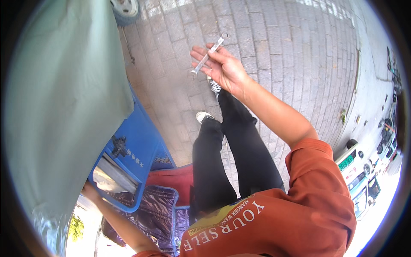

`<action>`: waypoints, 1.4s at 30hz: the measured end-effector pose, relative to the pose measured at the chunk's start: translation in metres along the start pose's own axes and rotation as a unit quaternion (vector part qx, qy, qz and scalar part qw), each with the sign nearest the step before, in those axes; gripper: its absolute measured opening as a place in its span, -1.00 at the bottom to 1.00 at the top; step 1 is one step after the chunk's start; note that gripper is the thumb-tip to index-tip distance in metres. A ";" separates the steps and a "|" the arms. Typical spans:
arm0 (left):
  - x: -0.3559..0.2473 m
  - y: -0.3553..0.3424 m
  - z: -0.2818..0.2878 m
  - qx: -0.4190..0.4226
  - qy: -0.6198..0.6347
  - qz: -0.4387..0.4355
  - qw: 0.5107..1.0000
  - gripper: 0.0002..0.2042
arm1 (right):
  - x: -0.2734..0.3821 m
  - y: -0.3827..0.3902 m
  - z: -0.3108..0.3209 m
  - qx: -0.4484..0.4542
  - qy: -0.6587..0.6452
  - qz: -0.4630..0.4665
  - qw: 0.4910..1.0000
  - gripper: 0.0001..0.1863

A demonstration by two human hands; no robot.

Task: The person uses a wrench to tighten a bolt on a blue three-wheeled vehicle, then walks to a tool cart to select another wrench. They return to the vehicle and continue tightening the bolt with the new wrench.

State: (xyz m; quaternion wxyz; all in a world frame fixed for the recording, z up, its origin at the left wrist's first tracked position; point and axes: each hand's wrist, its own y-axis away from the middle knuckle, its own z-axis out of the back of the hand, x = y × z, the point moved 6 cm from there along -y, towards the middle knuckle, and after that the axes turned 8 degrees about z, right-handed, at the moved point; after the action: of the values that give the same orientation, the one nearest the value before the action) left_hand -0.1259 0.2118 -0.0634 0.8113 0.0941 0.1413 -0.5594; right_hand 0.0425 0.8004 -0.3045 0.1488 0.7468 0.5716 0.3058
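Pinching the wrench (205, 60), our right hand (227, 72) turns nothing yet; the panel (136, 130) beside our left hand (89, 191), grip unclear.

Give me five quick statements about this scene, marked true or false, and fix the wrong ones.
1. The wrench is in the right hand. True.
2. The shirt is blue. False: the shirt is orange-red.
3. The trousers are black. True.
4. The left hand is next to the wrench. False: the left hand is by the blue panel, well away from it.
5. The ground is paved in blocks. True.
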 end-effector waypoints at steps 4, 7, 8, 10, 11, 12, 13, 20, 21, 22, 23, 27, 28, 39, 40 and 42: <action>-0.030 0.065 0.000 -0.060 -0.106 -0.011 0.992 -0.55 | 0.065 0.085 -0.036 -0.030 -0.027 0.024 0.999 -0.67; -0.056 0.114 -0.006 -0.128 -0.226 -0.082 0.962 -0.48 | 0.115 0.169 -0.039 -0.043 -0.009 0.062 0.997 -0.74; -0.064 0.129 -0.008 -0.115 -0.250 -0.040 0.961 -0.40 | 0.132 0.202 -0.033 -0.051 0.003 0.080 0.996 -0.75; -0.109 0.179 -0.011 -0.056 -0.264 -0.032 0.962 -0.40 | 0.165 0.278 -0.028 -0.111 0.009 0.109 0.988 -0.82; -0.101 0.194 -0.026 0.048 -0.164 -0.039 0.985 -0.47 | 0.177 0.315 -0.018 -0.133 -0.001 0.111 0.985 -0.82; -0.094 0.217 -0.058 0.160 -0.104 -0.118 0.975 -0.59 | 0.189 0.346 -0.009 -0.152 -0.008 0.107 0.983 -0.82; -0.068 0.248 -0.104 0.296 0.028 -0.051 0.953 -0.68 | 0.203 0.373 -0.005 -0.176 -0.009 0.106 0.979 -0.81; -0.423 0.591 -0.068 0.743 0.076 -0.227 0.625 -0.76 | 0.301 0.491 0.068 -0.337 -0.066 0.181 0.921 -0.87; -0.469 0.632 -0.046 0.791 0.070 -0.218 0.568 -0.77 | 0.320 0.496 0.072 -0.341 -0.085 0.194 0.916 -0.87; -0.518 0.659 -0.029 0.806 0.075 -0.233 0.540 -0.77 | 0.340 0.502 0.075 -0.345 -0.106 0.207 0.909 -0.87; -0.569 0.681 -0.012 0.820 0.082 -0.245 0.511 -0.77 | 0.368 0.507 0.078 -0.336 -0.114 0.226 0.907 -0.87; -0.757 0.774 0.082 0.837 0.160 -0.320 0.415 -0.75 | 0.490 0.551 0.081 -0.313 -0.072 0.309 0.895 -0.86; -0.792 0.799 0.110 0.853 0.162 -0.337 0.365 -0.74 | 0.524 0.564 0.081 -0.305 -0.051 0.333 0.891 -0.86; -1.050 1.016 0.279 0.768 0.270 -0.563 -0.141 -0.64 | 0.764 0.595 0.312 -0.486 -0.130 0.436 0.747 -0.72; -1.074 1.028 0.280 0.768 0.253 -0.568 -0.152 -0.66 | 0.763 0.595 0.357 -0.509 -0.172 0.434 0.723 -0.69; -1.118 1.057 0.268 0.783 0.218 -0.555 -0.174 -0.69 | 0.736 0.612 0.415 -0.582 -0.230 0.399 0.670 -0.66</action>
State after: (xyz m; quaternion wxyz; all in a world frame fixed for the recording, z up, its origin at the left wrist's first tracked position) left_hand 0.5215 1.4909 0.5571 0.5562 -0.6627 0.2339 0.4436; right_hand 0.8873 1.3637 -0.0622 0.5433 0.7126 -0.1272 0.4253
